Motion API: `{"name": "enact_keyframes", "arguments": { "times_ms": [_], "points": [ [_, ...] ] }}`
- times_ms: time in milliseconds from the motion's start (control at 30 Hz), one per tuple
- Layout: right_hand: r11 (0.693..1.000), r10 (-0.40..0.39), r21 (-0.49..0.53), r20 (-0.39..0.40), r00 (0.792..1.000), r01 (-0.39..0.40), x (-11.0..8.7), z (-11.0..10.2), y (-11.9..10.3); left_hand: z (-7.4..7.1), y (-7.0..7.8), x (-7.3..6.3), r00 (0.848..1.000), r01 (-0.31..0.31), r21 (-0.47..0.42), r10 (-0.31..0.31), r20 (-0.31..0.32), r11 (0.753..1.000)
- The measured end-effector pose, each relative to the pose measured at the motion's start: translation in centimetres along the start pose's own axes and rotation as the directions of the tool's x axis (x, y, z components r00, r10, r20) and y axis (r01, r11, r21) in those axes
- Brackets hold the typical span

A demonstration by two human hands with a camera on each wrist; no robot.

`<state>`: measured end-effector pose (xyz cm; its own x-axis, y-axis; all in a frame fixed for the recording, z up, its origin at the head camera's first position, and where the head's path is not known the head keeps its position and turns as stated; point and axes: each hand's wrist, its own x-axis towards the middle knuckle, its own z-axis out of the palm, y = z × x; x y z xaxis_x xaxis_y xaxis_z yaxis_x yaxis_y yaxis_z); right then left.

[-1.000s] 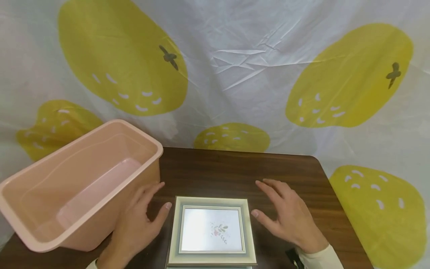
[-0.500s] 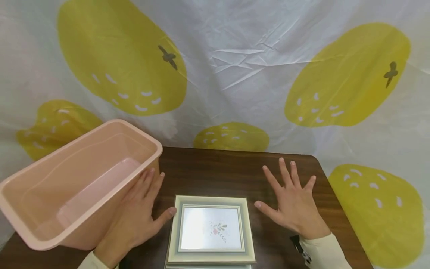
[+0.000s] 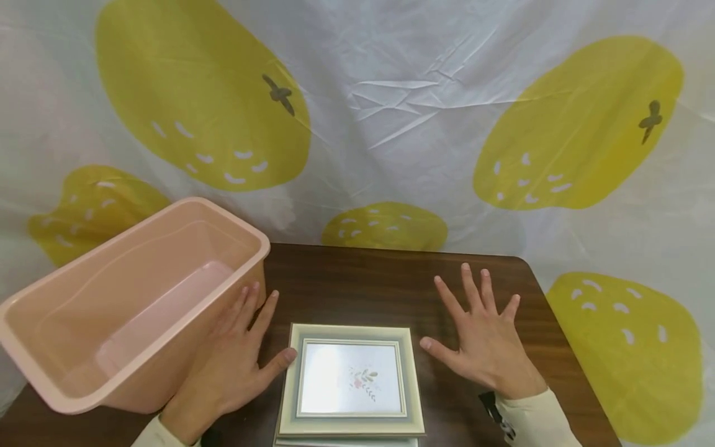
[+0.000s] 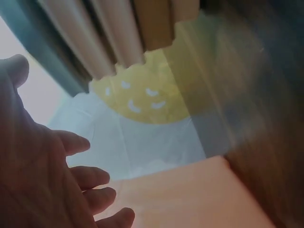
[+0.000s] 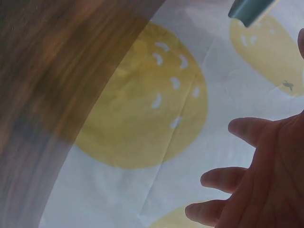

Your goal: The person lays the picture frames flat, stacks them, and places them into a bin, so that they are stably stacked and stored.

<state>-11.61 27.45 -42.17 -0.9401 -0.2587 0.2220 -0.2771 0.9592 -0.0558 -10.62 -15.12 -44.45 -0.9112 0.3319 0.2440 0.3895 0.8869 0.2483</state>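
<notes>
A picture frame (image 3: 352, 426) with a cream and grey-blue border and a small floral print lies at the front of the table. Another edge shows under it, and the left wrist view has several stacked frame edges (image 4: 121, 33). My left hand (image 3: 231, 366), fingers extended, is between the frames and a pink plastic bin (image 3: 223, 310). Its thumb tip overlaps the frame's left edge in the head view; I cannot tell whether they touch. My right hand (image 3: 487, 341) is spread wide, palm down, to the right of the frames, holding nothing.
The pink bin stands on the left of the dark wood table (image 3: 357, 279), its visible inside bare. Behind and to the right of the table hangs a pale cloth (image 3: 391, 174) printed with yellow fruit.
My right hand has turned and spread its fingers. The left hand has flattened slightly, its thumb shifting down and right toward the frame's edge. Frames and bin stay where they were.
</notes>
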Motion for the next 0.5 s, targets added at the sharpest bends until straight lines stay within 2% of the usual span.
{"name": "enact_keyframes", "arguments": {
  "times_ms": [100, 267, 500],
  "points": [
    [1.000, -0.020, 0.021, 0.005, 1.000, 0.020, -0.2, 0.5, -0.5, 0.5, 0.2, -0.4, 0.999, 0.005, -0.009, -0.004, 0.031, 1.000],
    [0.995, -0.059, 0.079, 0.012, 0.998, 0.058, -0.6, 1.6, -1.2, 1.0, 0.3, -1.2, 0.999, 0.018, -0.053, -0.017, 0.032, 0.998],
    [0.988, -0.080, 0.135, 0.041, 0.996, 0.073, -1.1, 2.8, -1.7, 1.7, 0.3, -1.9, 0.998, 0.053, -0.163, -0.046, 0.050, 0.985]
  ]
}}
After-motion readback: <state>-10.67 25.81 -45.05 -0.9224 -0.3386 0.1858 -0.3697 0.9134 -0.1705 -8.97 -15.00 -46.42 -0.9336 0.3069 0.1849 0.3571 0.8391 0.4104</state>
